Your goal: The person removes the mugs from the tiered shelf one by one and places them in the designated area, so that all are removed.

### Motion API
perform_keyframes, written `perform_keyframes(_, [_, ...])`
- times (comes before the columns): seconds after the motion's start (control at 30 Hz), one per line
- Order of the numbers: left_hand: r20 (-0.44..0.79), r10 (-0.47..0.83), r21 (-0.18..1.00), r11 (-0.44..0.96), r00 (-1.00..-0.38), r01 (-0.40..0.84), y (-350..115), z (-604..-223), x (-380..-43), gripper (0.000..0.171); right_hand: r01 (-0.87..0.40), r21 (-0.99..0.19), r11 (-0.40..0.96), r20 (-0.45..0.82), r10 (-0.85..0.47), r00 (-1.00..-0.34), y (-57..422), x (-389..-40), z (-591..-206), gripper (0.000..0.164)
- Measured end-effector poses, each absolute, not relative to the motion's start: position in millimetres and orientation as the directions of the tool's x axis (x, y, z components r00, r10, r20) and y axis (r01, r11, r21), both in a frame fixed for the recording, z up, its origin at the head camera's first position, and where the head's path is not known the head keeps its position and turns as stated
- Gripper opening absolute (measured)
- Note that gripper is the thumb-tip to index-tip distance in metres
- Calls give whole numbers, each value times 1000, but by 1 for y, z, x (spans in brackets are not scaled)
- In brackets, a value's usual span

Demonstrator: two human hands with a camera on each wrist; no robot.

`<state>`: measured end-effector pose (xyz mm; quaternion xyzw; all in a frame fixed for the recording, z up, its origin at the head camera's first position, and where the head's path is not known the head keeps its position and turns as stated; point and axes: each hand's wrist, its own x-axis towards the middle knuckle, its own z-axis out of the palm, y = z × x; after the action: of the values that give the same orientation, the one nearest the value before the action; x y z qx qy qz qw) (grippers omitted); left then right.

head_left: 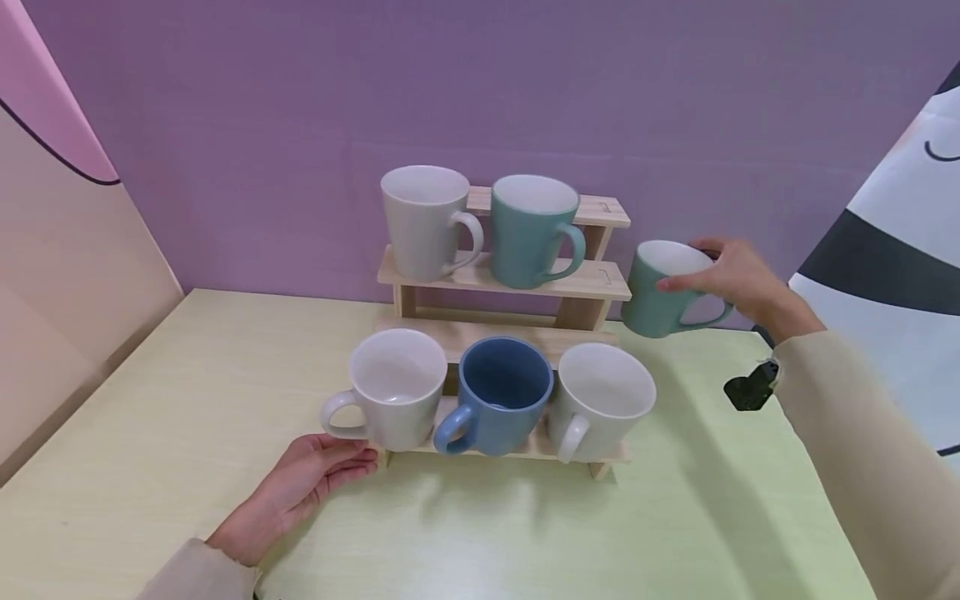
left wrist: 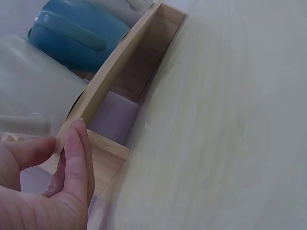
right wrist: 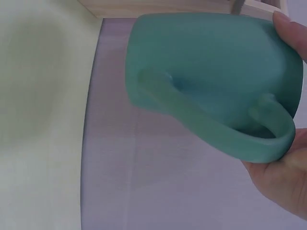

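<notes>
My right hand (head_left: 738, 279) grips a green mug (head_left: 648, 287) by its rim, thumb and fingers on either side, in the air right of a stepped wooden rack (head_left: 510, 333). The mug's handle (right wrist: 211, 129) points down toward the wrist in the right wrist view. At the rack's front left corner, my left hand (head_left: 300, 483) pinches the end of the lowest board (left wrist: 108, 72) between thumb and fingers. On that lowest step stand a white mug (head_left: 401, 408), a blue mug (head_left: 498, 425) and another white mug (head_left: 592, 429). Higher up are a pale grey mug (head_left: 420, 237) and a teal mug (head_left: 525, 246).
The rack stands on a pale wooden table (head_left: 187, 392) near its back edge. Behind rises a purple backdrop (head_left: 300, 100), with a patterned panel (head_left: 900, 267) on the right. A small black device (head_left: 750, 387) is fastened at the right sleeve.
</notes>
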<state>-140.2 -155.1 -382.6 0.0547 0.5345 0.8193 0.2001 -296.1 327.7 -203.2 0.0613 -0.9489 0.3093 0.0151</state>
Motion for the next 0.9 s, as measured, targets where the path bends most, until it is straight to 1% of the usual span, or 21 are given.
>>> perform_keyframes(0.13, [-134, 379, 899, -343, -915, -273, -155, -383, -140, 14, -128, -588, 799, 63, -112, -992, 325, -298, -210, 78])
perform_keyframes(0.43, [-144, 372, 897, -342, -917, -279, -156, -385, -139, 13, -93, -625, 775, 25, -100, -995, 325, -304, -230, 87])
perform_keyframes(0.67, [-150, 352, 900, -338, -924, -275, -155, -386, -140, 12, -99, -661, 744, 28, -107, -994, 326, -307, -244, 87])
perform_keyframes(0.83, [-146, 350, 901, -340, -926, -270, -155, -385, -140, 11, -94, -651, 753, 25, -103, -994, 326, -309, -254, 85])
perform_keyframes(0.9, [-143, 354, 901, -340, -924, -270, -155, -385, -140, 12, -85, -651, 754, 16, -99, -995, 326, -310, -259, 88])
